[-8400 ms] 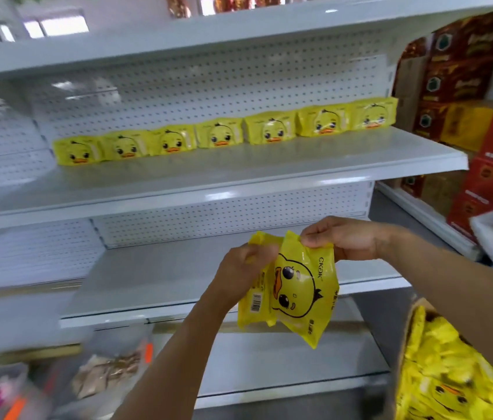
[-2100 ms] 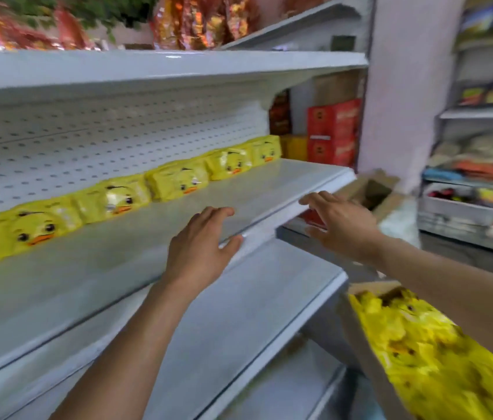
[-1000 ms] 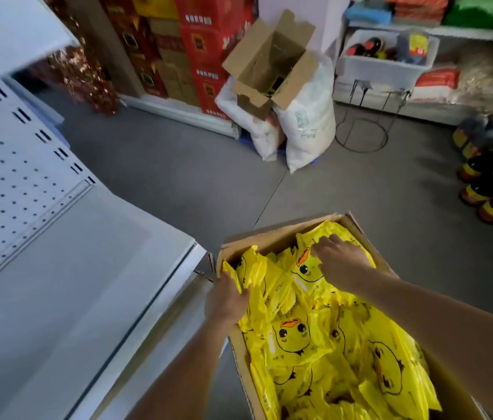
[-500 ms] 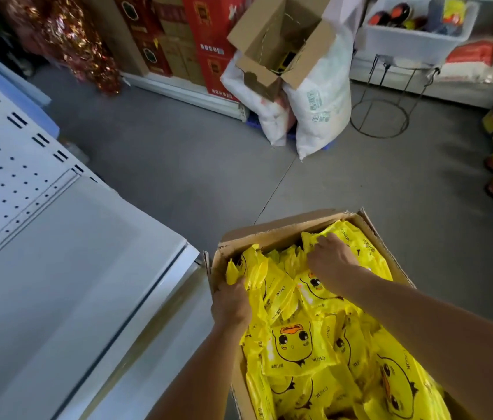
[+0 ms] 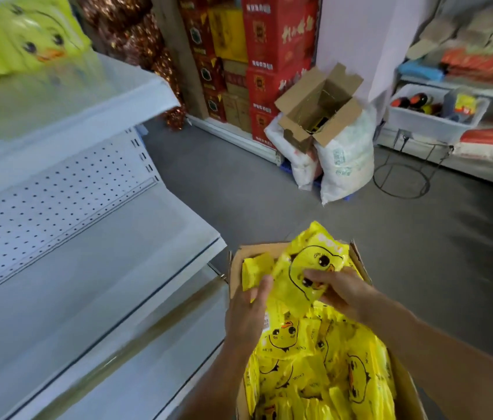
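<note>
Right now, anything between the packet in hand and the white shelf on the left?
Nothing visible. The left hand and right hand hold the duck packet lifted above the carton. Only open air lies between it and the white shelf to the left.

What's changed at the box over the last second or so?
The right hand has taken hold of one yellow duck packet and lifted it above the cardboard box. The left hand moved up from the box's left side and now touches that packet's left edge; its grip is unclear. Box, other packets and white shelf stayed put.
</note>
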Available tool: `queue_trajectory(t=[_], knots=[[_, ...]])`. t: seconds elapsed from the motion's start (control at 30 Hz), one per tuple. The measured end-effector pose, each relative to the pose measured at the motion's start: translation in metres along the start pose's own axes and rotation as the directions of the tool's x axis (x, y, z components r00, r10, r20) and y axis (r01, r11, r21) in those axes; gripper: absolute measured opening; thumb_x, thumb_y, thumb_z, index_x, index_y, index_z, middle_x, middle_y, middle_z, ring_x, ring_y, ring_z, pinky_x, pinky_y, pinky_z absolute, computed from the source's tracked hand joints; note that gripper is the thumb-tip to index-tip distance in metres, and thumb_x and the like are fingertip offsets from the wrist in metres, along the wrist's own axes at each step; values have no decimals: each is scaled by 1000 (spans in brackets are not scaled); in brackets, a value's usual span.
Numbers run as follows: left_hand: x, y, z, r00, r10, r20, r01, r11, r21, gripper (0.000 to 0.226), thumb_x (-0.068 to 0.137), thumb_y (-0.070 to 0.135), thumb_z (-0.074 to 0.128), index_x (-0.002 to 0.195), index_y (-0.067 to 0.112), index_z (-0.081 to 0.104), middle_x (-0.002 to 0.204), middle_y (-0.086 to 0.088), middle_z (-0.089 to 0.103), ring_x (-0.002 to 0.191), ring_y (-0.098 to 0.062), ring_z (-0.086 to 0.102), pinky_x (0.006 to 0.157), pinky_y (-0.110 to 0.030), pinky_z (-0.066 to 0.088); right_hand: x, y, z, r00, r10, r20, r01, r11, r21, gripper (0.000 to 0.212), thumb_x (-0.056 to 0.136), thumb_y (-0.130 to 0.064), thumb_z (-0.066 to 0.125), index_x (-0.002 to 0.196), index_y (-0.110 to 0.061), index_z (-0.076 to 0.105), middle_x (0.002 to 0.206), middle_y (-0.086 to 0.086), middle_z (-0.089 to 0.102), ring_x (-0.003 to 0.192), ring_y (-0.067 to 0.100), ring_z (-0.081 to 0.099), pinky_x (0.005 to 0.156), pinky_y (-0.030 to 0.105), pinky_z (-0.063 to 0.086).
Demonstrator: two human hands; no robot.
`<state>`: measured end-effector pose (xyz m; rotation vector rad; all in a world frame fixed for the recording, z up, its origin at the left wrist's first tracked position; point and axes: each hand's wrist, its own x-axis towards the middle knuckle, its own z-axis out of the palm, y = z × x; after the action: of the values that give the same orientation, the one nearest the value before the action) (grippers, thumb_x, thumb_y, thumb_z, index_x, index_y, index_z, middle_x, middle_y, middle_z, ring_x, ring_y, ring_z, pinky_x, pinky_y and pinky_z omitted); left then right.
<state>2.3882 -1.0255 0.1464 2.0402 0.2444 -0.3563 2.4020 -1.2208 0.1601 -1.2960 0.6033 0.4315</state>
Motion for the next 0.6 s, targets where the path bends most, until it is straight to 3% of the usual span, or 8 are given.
queue_trajectory(t=[0.07,0.13,0.2,0.33,0.4,0.47,0.53,0.6], knots=[[-31,20,-5,999,9,-54,-19,982,-189,72,81,77,47,96,9,68,83,-11,67,85,-27,66,77,-44,53,-35,-10,26,994,-81,76,76,995,64,32,72,-13,78,101,-5,68,81,4,75,70,12,71,61,24,56],[-57,36,-14,988,9,-154,-65,932,-357,44,89,57,56,96,17,72,82,1,73,83,-17,69,66,-28,55,-64,-13,46,974,-164,158,154,985,75,46,64,-20,79,106,-3,68,89,7,75,78,15,72,67,28,57],[-79,50,-29,961,-28,-276,-100,893,-439,31,91,51,59,86,23,72,82,2,74,82,-19,70,69,-28,56,-89,-17,59,951,-254,177,244,967,76,54,65,-27,78,112,-3,66,97,11,74,83,20,71,69,34,58],[-124,65,-67,889,-61,-454,-161,886,-435,30,94,48,53,82,22,61,83,2,61,74,-11,57,61,-24,40,-136,-35,71,910,-394,131,388,919,71,33,90,-38,60,108,-10,65,98,13,72,84,25,68,60,33,55],[-146,65,-82,856,-2,-517,-241,884,-402,45,94,51,50,79,10,61,80,-6,61,71,-19,55,67,-29,41,-156,-37,77,872,-478,108,483,875,-24,30,94,-34,56,93,-6,67,81,10,72,68,18,66,52,28,51],[-171,65,-91,809,30,-587,-301,879,-370,56,96,53,47,69,4,54,65,-5,54,61,-18,48,64,-34,41,-177,-37,89,845,-530,74,534,844,-48,33,96,-33,54,76,-10,64,57,-2,64,50,8,59,48,25,49],[-195,66,-99,773,18,-634,-321,874,-366,56,97,52,44,58,11,44,57,-1,47,56,-17,43,60,-34,40,-196,-36,101,829,-557,38,558,829,-36,35,96,-33,54,68,-13,59,55,-4,58,49,9,55,51,25,48],[-217,65,-107,753,-15,-658,-332,855,-400,52,96,55,45,60,17,42,59,-2,48,58,-17,45,60,-36,42,-213,-38,115,819,-573,25,573,819,18,35,94,-32,57,64,-14,56,62,4,58,58,17,55,62,30,48]])
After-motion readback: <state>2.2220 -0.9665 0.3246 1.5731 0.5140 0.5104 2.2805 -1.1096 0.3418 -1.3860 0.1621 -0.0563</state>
